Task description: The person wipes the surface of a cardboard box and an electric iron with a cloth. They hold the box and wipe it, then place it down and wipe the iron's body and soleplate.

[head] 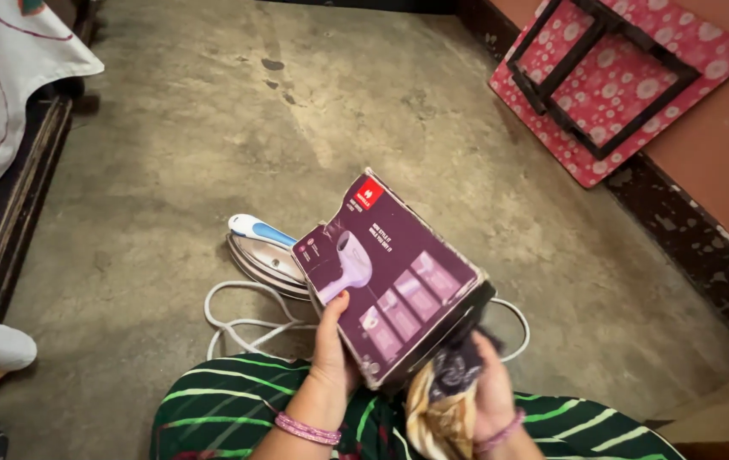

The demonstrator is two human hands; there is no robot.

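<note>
The purple cardboard box is held up over the person's lap, well above the concrete floor, tilted with its printed face upward and its open end down at the lower right. It looks like thin, stiff card that should feel light, though whatever is inside may add weight at the open end; the walls would dent under a hard squeeze, so the long edges and corners are the safest places to take hold. The left hand grips the near left edge, its thumb lying on the printed face and its fingers curled under, pinching the card between them. The right hand sits at the open end, its fingers closed around a dark patterned cloth that seems to hang out of the box, though the view there is too dim to be sure. The face shows a pale hair dryer picture and a row of small panels, and its corners look scuffed. Behind it on the floor lies an iron with a blue handle and a coiled white cord.
</note>
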